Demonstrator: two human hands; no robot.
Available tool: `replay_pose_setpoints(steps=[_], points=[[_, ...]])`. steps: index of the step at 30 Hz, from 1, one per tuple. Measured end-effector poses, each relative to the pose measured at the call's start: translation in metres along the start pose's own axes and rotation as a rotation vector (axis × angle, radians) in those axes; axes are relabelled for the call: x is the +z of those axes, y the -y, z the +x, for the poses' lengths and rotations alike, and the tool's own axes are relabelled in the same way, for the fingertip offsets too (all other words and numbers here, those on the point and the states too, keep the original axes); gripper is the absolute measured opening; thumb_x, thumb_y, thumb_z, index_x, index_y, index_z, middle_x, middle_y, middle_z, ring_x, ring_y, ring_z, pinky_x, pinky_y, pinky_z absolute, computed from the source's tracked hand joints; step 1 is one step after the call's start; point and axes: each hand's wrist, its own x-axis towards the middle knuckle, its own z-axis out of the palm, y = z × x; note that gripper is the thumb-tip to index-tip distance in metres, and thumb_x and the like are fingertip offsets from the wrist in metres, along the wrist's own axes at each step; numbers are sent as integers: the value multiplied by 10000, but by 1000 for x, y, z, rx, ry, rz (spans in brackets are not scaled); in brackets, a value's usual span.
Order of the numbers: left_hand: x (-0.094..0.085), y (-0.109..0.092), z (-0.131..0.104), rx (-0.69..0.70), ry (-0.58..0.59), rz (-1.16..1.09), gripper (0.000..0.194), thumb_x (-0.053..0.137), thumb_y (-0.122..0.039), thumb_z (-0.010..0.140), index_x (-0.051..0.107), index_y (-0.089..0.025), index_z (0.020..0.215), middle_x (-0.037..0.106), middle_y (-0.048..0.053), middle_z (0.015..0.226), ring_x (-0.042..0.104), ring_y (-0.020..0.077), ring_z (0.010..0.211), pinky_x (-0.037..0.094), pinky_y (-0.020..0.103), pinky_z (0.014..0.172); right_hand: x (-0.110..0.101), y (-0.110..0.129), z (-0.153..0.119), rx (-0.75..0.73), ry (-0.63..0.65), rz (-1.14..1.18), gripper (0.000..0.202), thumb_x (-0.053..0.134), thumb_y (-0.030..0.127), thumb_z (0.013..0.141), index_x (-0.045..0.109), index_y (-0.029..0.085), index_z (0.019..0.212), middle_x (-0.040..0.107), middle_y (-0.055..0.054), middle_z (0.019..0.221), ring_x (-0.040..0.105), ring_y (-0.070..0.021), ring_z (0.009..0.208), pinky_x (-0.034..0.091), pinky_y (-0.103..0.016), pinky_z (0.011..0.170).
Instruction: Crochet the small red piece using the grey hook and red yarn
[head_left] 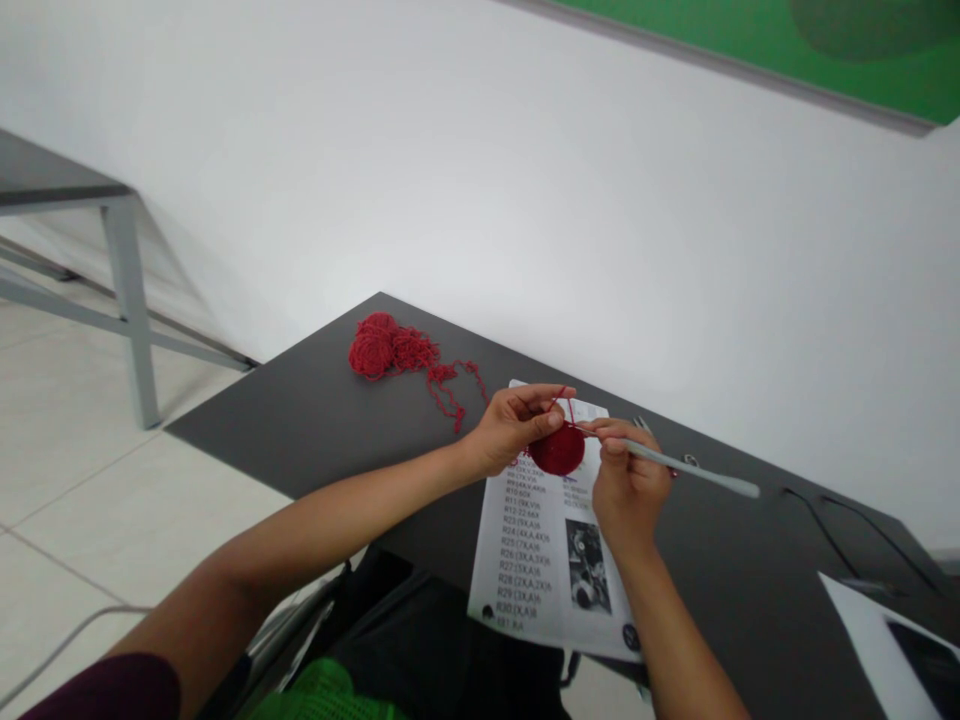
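A round dark red crochet piece [558, 450] hangs from the fingers of my left hand [521, 422], which pinches its upper left edge. A strand of red yarn runs up over my raised left index finger. My right hand [631, 475] grips a crochet hook with a long grey handle [694, 470], its tip at the top edge of the piece. Below both hands lies a printed sheet [551, 590] with rows of text and a photo. The ball of red yarn [373, 346] sits on the table's far left part, with loose tangled yarn trailing toward my left hand.
The dark grey table [277, 430] meets a white wall. Small metal items [690, 461] and a black cable [821, 525] lie to the right. A white sheet with a dark picture [885, 640] is at the lower right. Another table [131, 300] stands at the left.
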Motion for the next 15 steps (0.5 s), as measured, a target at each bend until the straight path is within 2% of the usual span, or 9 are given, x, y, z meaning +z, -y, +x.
replay_pose_setpoints(steps=[7, 15], points=[[-1, 1, 2, 34, 11, 23, 456, 923, -313, 667, 790, -164, 1076, 646, 0, 714, 549, 74, 608, 415, 205, 577, 2, 10, 1, -110, -21, -91, 192, 640, 379, 954, 667, 218, 854, 733, -27, 827, 722, -209, 785, 565, -380, 773], [-2, -1, 2, 91, 34, 108, 468, 916, -343, 664, 793, -182, 1086, 633, -1, 707, 536, 85, 618, 413, 220, 577, 0, 11, 2, -165, 58, -144, 139, 628, 309, 957, 687, 232, 858, 745, -30, 854, 726, -218, 824, 570, -392, 800]])
